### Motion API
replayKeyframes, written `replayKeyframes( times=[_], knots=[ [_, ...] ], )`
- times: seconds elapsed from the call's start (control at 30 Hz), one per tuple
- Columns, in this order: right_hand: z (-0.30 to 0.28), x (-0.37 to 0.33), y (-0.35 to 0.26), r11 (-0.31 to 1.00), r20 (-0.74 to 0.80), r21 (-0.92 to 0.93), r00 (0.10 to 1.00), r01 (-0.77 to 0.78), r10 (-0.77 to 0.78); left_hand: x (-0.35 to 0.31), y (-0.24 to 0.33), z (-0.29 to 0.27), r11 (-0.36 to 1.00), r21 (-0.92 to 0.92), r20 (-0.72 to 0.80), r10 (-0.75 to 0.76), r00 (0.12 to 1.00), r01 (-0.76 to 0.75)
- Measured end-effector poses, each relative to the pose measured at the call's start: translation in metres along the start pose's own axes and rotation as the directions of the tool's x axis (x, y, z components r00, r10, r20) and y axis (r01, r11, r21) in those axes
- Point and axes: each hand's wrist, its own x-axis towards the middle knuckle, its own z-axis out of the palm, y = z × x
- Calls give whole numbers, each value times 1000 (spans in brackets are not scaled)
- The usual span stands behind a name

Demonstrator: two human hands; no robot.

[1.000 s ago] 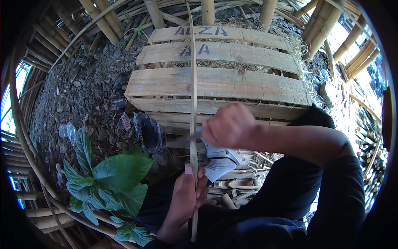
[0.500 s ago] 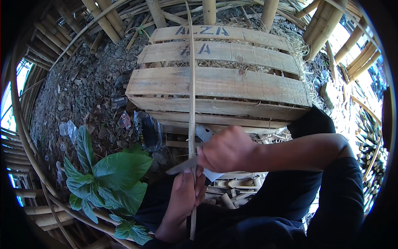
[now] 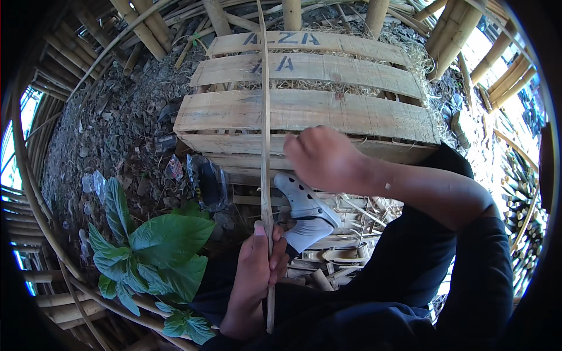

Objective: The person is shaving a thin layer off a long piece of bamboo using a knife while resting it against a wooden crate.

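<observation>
A long, thin bamboo strip (image 3: 266, 117) stands nearly upright through the picture, its far end reaching over a slatted wooden crate. Low in the middle, my left hand (image 3: 254, 269) is wrapped round the strip, thumb lying along it. The strip's lower end sticks out below that hand. My right hand (image 3: 328, 161), slightly smeared by motion, is closed in a fist just right of the strip, above my shoe and apart from the strip. The knife in that fist cannot be made out at this moment; its blade showed half a second ago.
The wooden crate (image 3: 310, 111), with straw in it, lies ahead. My grey clog (image 3: 298, 196) rests in front of it among cut bamboo pieces. A leafy green plant (image 3: 167, 243) grows at left, near plastic litter (image 3: 208, 184). Bamboo poles (image 3: 293, 14) stand around the edges.
My right hand has moved up and away from the strip, and the knife blade that lay across the strip no longer shows. The left hand keeps its hold, shifted slightly left.
</observation>
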Motion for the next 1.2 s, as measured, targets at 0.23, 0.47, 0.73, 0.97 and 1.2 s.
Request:
replayKeyframes(
  times=[0.23, 0.47, 0.73, 0.97, 1.2],
  knots=[
    [1, -7, 2, 929, 170, 266, 961, -256, 217, 4, -1, 0, 1000, -19, -8, -9, 1000, 9],
    [20, -26, -3, 996, -17, -24, 996, -86, 86, 5, -2, 2, 1000, -19, -6, 2, 1000, -2],
    [33, -30, -20, 990, -398, 16, 909, 140, -122, 5, -10, 4, 980, 180, -65, 102, 993, -89],
    [35, -23, -21, 976, -211, 166, 972, 141, -105, 2, -9, 1, 992, 107, -65, 71, 995, -64],
    [42, -21, -19, 972, -361, 125, 922, 196, -140, 1, -5, -2, 1000, 23, -36, 12, 999, -11]
  ],
)
